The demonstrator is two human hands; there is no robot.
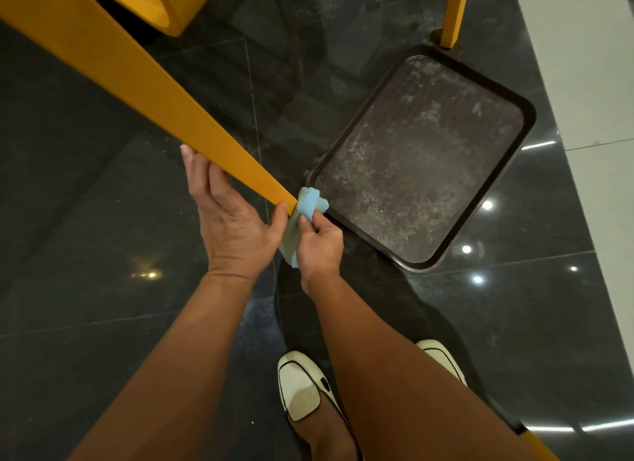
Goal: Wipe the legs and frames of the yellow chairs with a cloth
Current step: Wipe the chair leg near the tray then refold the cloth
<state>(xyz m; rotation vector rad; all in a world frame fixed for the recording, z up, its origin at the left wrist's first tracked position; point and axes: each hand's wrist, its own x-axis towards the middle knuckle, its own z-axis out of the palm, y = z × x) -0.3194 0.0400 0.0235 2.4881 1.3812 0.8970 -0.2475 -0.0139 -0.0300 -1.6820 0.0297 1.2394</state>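
Centrally, a yellow chair leg (164, 93) runs slantwise from the upper left corner down to the middle of the view, raised above the floor (103, 254). Its tip ends just beside the near left corner of a tray (422, 158).

A small blue cloth (310, 203) is bunched against that tip. The right hand (320, 246) pinches the cloth between thumb and curled fingers, with the knuckles toward the camera. A loose tail of cloth hangs down between the two hands.

The left hand (233, 227) holds the leg just above the tip. Its fingers lie close together along the leg's lower edge and are partly hidden behind it. The thumb reaches forward and presses on the leg beside the cloth. Both forearms are bare and come in from the bottom edge.

The tray is dark brown and oblong, with rounded corners and a raised rim. It lies flat on the floor, and pale dusty smears cover its inside. A second leg (454, 14), also yellow, stands upright at the tray's far corner. Part of a yellow seat (161, 0) shows at the top left.

The floor is dark glossy tile that reflects ceiling lights. A white strip (590, 65) runs along its right edge. Two cream shoes (302, 388) with black trim stand near the bottom edge.
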